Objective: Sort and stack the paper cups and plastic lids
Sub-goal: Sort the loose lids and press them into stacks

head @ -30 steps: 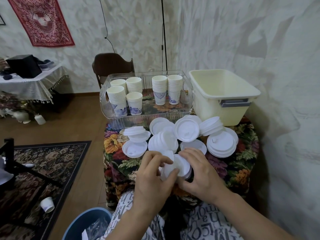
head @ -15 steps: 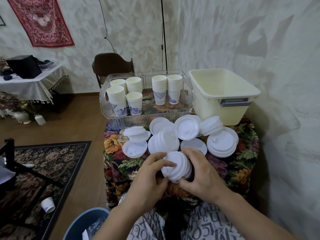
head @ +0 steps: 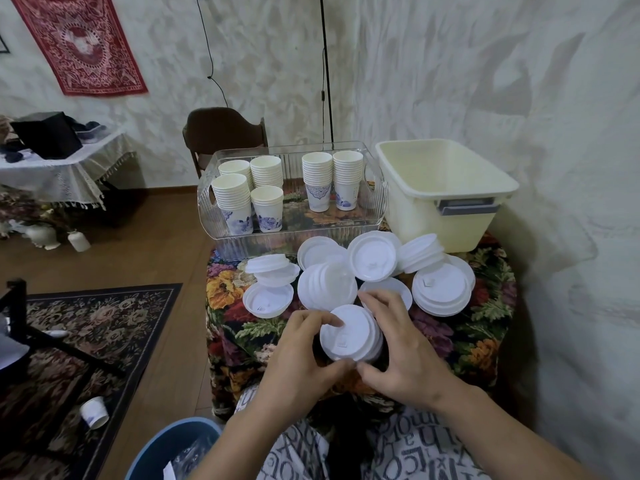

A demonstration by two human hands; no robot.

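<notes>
I see lids (head: 349, 332): white matt plastic | cups (head: 317, 181): matt paper, blue print | far tray (head: 294, 237): clear ribbed glossy plastic | right bin (head: 446, 216): cream smooth plastic | tablecloth (head: 242, 327): woven floral cloth | floor (head: 162, 341): wood

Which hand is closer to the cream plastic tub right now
Right. The right hand holds the lid stack on the side toward the cream tub; the left hand is across the stack, farther away.

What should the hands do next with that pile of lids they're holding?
Probably square the held stack of lids and set it down on the table. Both the left hand and right hand grip it, its lids look slightly offset, and loose lids still wait.
</notes>
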